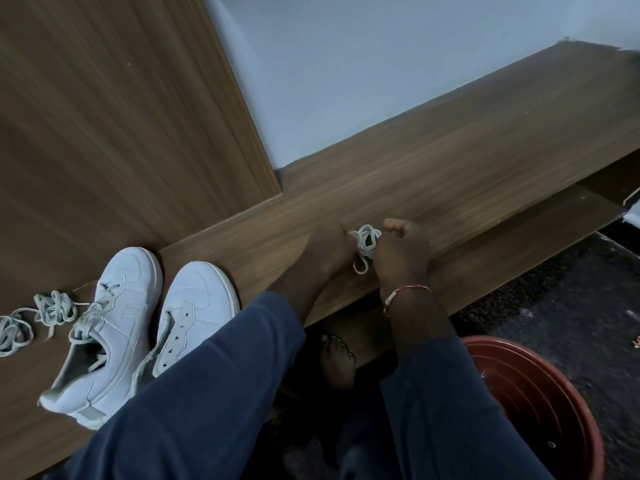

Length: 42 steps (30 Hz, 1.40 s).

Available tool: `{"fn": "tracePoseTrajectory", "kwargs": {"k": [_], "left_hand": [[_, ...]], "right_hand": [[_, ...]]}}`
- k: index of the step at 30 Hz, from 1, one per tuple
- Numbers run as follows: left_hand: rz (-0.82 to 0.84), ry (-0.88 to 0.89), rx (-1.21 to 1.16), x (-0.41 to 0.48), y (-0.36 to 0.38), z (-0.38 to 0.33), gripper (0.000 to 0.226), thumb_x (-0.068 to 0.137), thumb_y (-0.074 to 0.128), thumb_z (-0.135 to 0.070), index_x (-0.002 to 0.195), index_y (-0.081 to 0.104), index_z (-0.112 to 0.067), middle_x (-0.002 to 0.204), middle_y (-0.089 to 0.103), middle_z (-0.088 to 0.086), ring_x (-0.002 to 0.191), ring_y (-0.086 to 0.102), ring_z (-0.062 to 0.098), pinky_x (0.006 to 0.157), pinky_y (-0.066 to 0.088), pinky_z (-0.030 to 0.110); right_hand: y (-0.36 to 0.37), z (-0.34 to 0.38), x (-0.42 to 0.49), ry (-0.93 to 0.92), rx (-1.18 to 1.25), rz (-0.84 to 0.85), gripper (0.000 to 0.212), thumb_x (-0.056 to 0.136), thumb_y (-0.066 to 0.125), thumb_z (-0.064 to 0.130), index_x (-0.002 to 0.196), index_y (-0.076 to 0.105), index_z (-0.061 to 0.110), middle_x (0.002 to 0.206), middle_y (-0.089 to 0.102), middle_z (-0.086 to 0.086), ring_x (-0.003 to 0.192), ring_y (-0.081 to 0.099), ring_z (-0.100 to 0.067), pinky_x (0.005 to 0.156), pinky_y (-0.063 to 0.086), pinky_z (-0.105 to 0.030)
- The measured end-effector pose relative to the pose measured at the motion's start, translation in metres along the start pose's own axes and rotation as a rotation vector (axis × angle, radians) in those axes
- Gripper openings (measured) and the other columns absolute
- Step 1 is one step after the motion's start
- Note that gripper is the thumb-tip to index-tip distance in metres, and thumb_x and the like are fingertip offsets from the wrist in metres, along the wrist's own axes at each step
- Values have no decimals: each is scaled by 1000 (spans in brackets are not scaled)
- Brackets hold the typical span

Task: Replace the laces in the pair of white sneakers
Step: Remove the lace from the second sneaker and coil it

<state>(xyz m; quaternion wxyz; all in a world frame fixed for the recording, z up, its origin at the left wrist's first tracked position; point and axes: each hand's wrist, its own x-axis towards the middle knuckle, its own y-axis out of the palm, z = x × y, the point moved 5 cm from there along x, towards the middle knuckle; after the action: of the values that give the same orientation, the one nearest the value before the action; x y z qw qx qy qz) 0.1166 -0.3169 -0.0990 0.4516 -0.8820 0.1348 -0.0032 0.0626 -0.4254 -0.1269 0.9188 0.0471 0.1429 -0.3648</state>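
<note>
Two white sneakers stand side by side on the wooden table (450, 161), toes pointing away. The left sneaker (104, 334) has a loose lace in its eyelets; the right sneaker (194, 313) shows bare eyelets, partly hidden by my blue sleeve. Two loose bundles of old grey laces (38, 317) lie left of the shoes. Further right, my left hand (329, 251) and my right hand (401, 254) together hold a small coiled white lace (365, 244) just above the table near its front edge.
A tall wooden panel (121, 116) rises behind the shoes, with a pale wall to its right. Below the table edge sit a red-brown plastic tub (540, 389) on dark carpet and a bare foot (337, 358).
</note>
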Motion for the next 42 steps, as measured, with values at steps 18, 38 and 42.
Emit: {"fn": "tracePoseTrajectory", "kwargs": {"k": [18,38,42], "left_hand": [[-117,116,280,-126,-99,78,27,85,43,-12,92,64,3,93,67,18,86,61,31,70,40,32],[-390,-29,321,-193,-127,136,43,84,50,-10,124,57,-25,87,70,7,79,64,26,69,46,31],[-410,-29,348,-155,-121,122,52,87,50,-16,136,48,-35,101,70,1,94,63,21,80,43,27]], "right_hand": [[89,10,-139,-429,-402,634,25,90,50,17,106,68,28,105,70,5,100,65,-15,93,51,-41],[114,-23,-199,-704,-784,797,59,86,53,13,143,39,20,129,55,-8,119,53,-30,100,44,-42],[111,-15,-152,-585,-550,563,43,89,58,9,131,54,20,121,64,-6,113,59,-29,99,45,-44]]}}
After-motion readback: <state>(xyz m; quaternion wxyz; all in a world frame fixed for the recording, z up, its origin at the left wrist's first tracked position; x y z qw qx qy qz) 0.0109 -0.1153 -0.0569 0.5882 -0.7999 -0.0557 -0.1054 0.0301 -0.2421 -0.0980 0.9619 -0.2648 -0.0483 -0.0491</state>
